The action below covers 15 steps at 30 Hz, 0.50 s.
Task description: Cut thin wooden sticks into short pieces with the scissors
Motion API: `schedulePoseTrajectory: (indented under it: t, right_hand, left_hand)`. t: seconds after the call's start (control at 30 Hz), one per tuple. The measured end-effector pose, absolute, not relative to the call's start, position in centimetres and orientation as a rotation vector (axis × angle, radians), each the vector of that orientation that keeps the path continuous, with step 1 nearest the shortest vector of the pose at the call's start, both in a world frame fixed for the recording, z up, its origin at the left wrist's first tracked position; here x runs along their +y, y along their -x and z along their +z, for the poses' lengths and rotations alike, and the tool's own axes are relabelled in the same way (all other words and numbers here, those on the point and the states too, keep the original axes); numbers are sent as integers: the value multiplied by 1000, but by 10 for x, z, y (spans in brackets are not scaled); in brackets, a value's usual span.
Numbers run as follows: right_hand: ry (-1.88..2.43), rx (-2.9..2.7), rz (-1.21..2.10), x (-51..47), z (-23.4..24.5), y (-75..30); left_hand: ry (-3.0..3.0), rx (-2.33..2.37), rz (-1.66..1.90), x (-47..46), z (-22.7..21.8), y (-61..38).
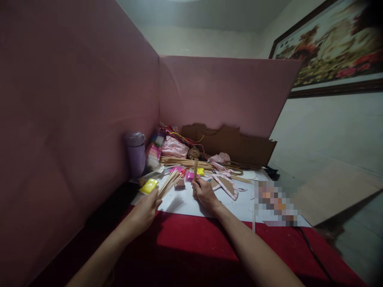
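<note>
My left hand is closed round a fanned bundle of thin wooden sticks that points up and to the right. My right hand pinches a smaller bunch of sticks held upright over the white sheet. Just behind both hands a larger pile of the same sticks lies flat across the table.
A yellow packet, pink packets, a ball of twine, pink patterned cloth and a purple cup crowd the back. Brown cardboard leans on pink partition walls. Red cloth covers the near table.
</note>
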State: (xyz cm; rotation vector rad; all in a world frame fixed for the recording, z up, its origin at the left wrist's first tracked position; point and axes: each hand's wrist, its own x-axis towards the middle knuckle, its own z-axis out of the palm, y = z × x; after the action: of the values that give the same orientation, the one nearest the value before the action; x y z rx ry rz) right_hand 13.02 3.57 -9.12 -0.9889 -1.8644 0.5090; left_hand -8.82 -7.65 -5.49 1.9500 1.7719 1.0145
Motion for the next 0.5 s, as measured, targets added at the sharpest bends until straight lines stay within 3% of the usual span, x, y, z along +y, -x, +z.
schedulePoseTrajectory:
  t: [0.3, 0.5]
  right_hand:
    - [965, -1874, 510, 35, -90, -130]
    - [968, -1867, 517, 35, -90, -130]
  left_hand:
    - [-1546, 1142, 1723, -27, -53, 69]
    - [-1320, 1183, 1550, -4, -76, 67]
